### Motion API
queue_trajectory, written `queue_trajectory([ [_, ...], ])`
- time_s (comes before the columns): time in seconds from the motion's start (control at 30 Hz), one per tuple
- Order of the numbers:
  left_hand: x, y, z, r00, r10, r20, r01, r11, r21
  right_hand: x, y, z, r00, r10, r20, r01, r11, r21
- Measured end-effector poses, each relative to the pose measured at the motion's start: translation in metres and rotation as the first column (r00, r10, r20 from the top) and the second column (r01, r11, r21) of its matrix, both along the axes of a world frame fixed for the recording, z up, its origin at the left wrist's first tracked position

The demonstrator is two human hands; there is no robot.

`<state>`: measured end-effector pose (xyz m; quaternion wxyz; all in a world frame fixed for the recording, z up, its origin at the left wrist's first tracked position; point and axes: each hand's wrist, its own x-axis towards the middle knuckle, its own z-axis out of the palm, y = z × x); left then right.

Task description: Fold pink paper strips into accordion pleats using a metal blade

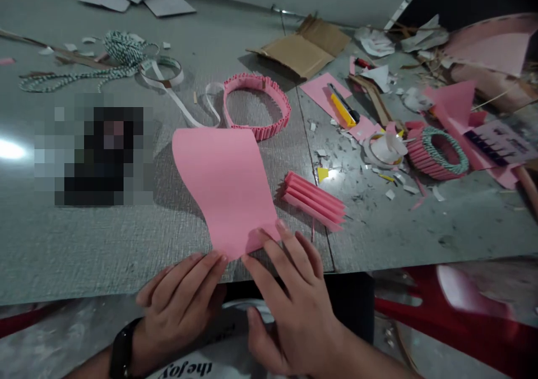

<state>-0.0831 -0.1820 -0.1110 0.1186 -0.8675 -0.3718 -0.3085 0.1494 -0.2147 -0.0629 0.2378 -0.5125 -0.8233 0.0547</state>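
A curved sheet of pink paper (pixel 227 183) lies at the table's front edge, its far end lifted and curling. My left hand (pixel 185 289) has its fingers pressed together with the tips on the sheet's near left corner; the thumb is hidden below. Spread across the near right edge of the paper are the fingers of my right hand (pixel 290 278), thumb held apart. Just right of the sheet rests an accordion-folded pink paper strip (pixel 314 200). Behind the sheet stands a ring of pleated pink paper (pixel 257 107), with a white ribbon (pixel 185 107) beside it.
A yellow box cutter (pixel 343 110) lies on pink paper among scraps. Further right is a pink pleated ring with green-white cord (pixel 439 152). Flattened brown cardboard (pixel 300 48) sits at the back. Green-white twine (pixel 124 48) is heaped back left, and a blurred-out dark object (pixel 103 160) lies left.
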Motion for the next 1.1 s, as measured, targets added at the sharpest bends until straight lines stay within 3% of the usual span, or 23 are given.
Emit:
queue_trajectory([
  [0.23,-0.006,-0.001,-0.003,1.000,0.011,-0.017,-0.011,1.000,0.002,0.034,0.006,-0.002,0.993,-0.109,0.051,0.107,0.993,0.044],
  [0.4,-0.006,-0.005,-0.008,0.999,0.030,-0.017,-0.030,1.000,0.000,0.052,0.010,-0.006,0.998,0.005,0.060,-0.009,0.998,0.063],
  [0.7,0.009,-0.013,0.011,0.981,0.175,-0.079,-0.183,0.978,-0.104,0.035,0.008,0.002,1.000,0.024,-0.017,-0.023,0.999,0.031],
  [0.77,0.009,-0.014,0.012,0.988,0.156,-0.018,-0.157,0.987,-0.043,0.024,0.009,0.003,0.997,0.076,-0.015,-0.075,0.996,0.048],
  [0.87,0.009,-0.013,0.009,0.985,0.171,-0.036,-0.173,0.982,-0.073,0.011,0.013,-0.001,0.991,0.128,0.024,-0.129,0.990,0.056],
  [0.97,0.008,-0.008,0.003,0.990,0.137,-0.027,-0.137,0.991,0.001,0.010,0.014,-0.006,0.996,0.090,-0.007,-0.089,0.993,0.078],
  [1.1,0.009,-0.003,-0.001,0.992,0.127,0.005,-0.127,0.990,0.056,0.029,0.011,-0.007,0.999,-0.012,-0.035,0.016,0.994,0.104],
])
